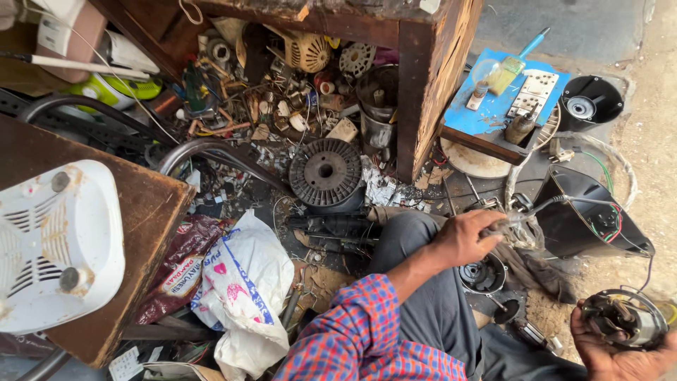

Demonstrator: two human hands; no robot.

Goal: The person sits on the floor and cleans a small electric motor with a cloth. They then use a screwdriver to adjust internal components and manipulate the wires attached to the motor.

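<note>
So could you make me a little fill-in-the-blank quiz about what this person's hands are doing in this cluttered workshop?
1. The right hand cradles a small round electric ____.
2. The left hand grips a bundle of ____ leading to the black cone-shaped housing.
3. The light bulb rests on a board painted ____.
4. The person's shirt sleeve has a ____ pattern.

Missing words: motor; wires; blue; checked

crumpled white printed bag (243, 296), dark red packet (180, 264) beside it
</note>
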